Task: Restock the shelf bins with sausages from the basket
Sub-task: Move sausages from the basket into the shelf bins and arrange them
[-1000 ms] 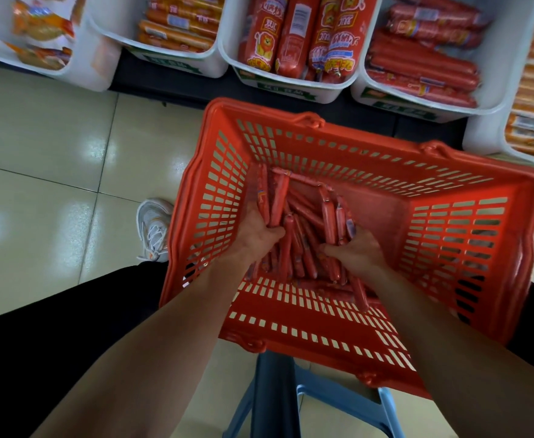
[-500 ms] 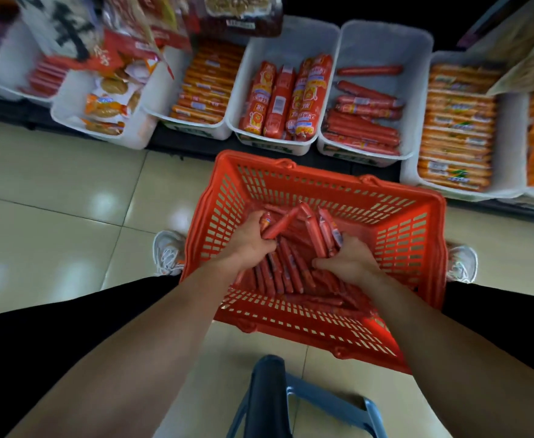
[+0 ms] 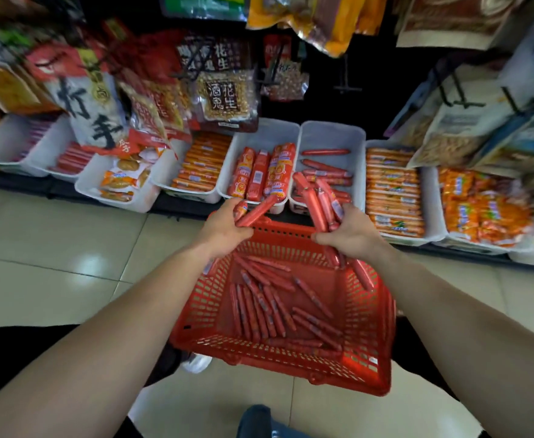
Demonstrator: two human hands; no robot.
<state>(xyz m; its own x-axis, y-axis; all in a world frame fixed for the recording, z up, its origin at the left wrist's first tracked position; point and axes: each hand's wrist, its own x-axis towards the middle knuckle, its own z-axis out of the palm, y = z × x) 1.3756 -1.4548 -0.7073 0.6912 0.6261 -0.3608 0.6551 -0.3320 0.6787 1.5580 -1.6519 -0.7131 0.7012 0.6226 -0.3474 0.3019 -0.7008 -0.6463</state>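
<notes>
Your left hand grips a couple of red sausages, fingers curled round them, just above the far rim of the red basket. Your right hand clutches a larger bunch. Its upper ends fan out towards the white bin, where a few single sausages lie, and its lower ends hang below your fist over the basket. A loose pile lies scattered across the basket's bottom. The basket sits between your forearms, in front of the row of shelf bins above the tiled floor. The neighbouring bin to the left holds fat sausage packs.
</notes>
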